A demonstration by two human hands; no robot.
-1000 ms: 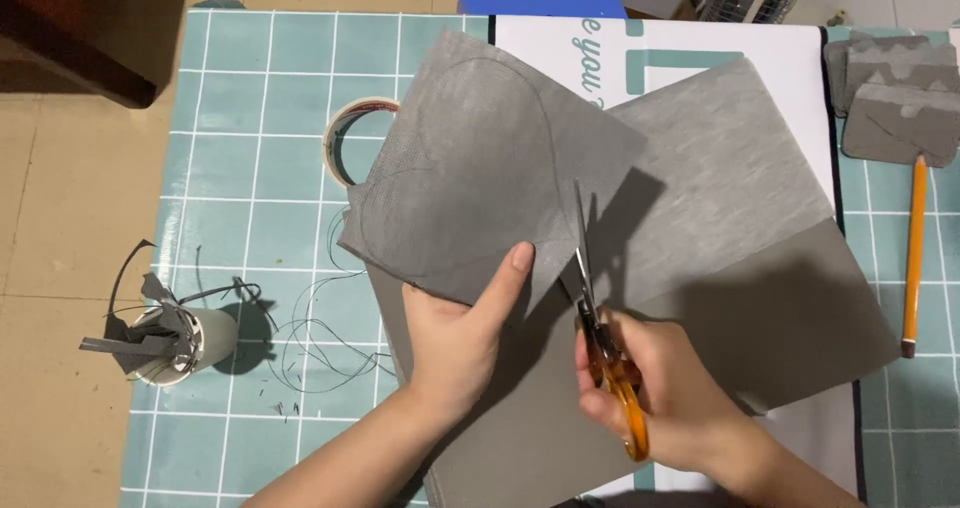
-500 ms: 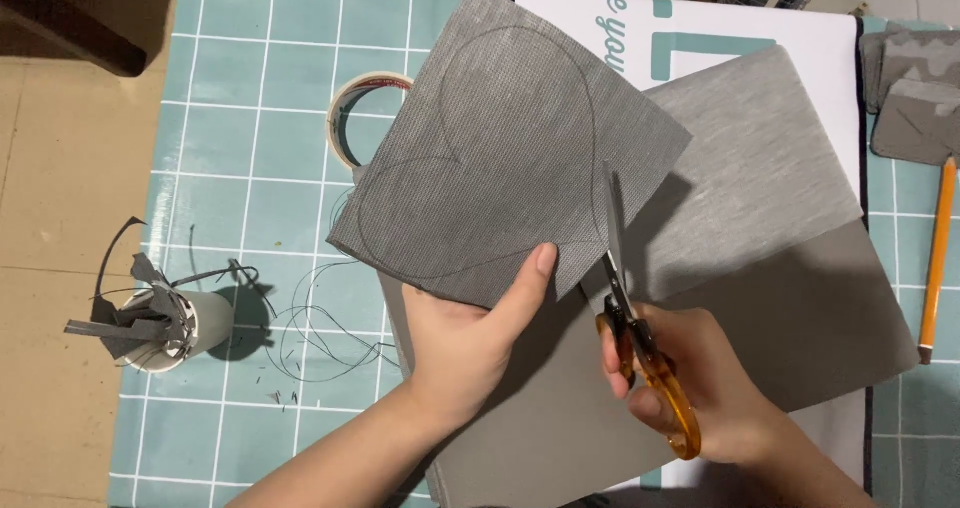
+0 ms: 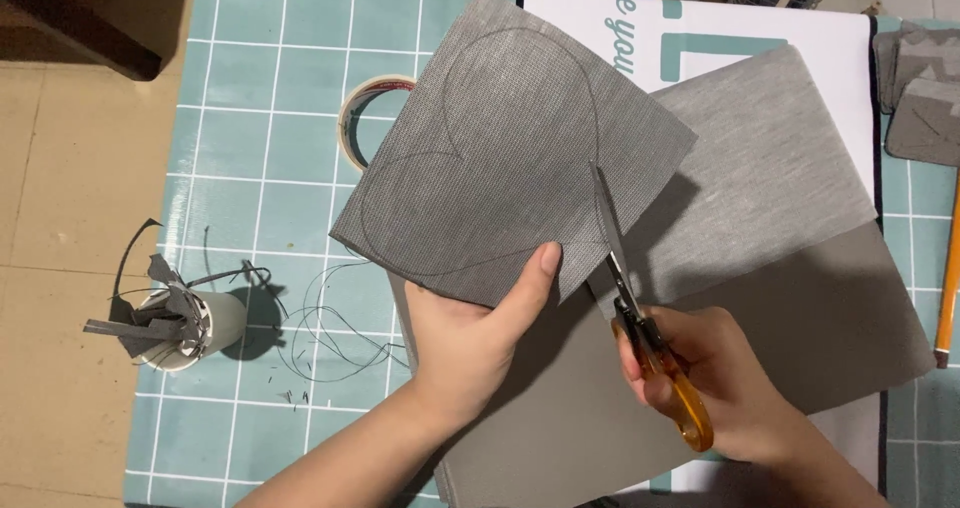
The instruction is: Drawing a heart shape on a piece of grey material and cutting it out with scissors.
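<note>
My left hand holds up a grey woven fabric square with a heart outline drawn on it, thumb on its near edge. My right hand grips orange-handled scissors. Their blades are in the fabric's right side, along the drawn line. Below lies a larger grey sheet on the teal grid cutting mat.
A tape roll lies partly under the fabric. A white cup with grey scraps stands at the left, loose threads beside it. An orange pencil and grey cut pieces are at the right edge.
The scissors have cut further up the fabric's right side along the heart line. The fabric has turned slightly and the view has shifted.
</note>
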